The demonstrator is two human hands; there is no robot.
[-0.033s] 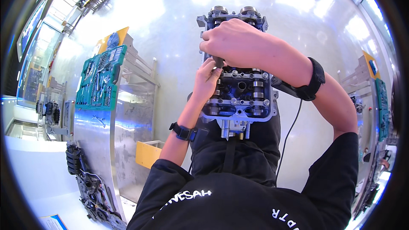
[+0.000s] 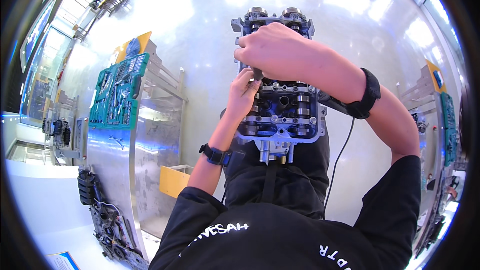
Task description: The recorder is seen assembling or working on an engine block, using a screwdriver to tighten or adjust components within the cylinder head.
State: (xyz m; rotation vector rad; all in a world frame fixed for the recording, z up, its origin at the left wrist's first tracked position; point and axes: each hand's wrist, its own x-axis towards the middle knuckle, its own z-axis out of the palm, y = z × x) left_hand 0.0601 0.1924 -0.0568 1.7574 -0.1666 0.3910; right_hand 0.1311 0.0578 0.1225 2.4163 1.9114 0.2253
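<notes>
In front of me stands an engine cylinder head (image 2: 284, 102) with two rows of shiny camshaft lobes and bolted caps. My right hand (image 2: 274, 47) is closed in a fist above its far left part, and the back of the hand hides most of what it grips. A short dark tool shaft (image 2: 257, 74) shows below that fist. Just under it, my left hand (image 2: 243, 91) is closed, thumb and fingers pinched round the shaft's lower end at the left camshaft row. The kind of tool is hidden, and so is its tip.
On the left, a metal workbench (image 2: 112, 155) carries a green socket-set case (image 2: 119, 92), a small loose tool (image 2: 116, 142) and engine parts (image 2: 107, 220). A yellow box (image 2: 174, 181) sits beside it. A black cable (image 2: 341, 157) runs down at the right. Another bench with a green case (image 2: 448, 120) stands far right.
</notes>
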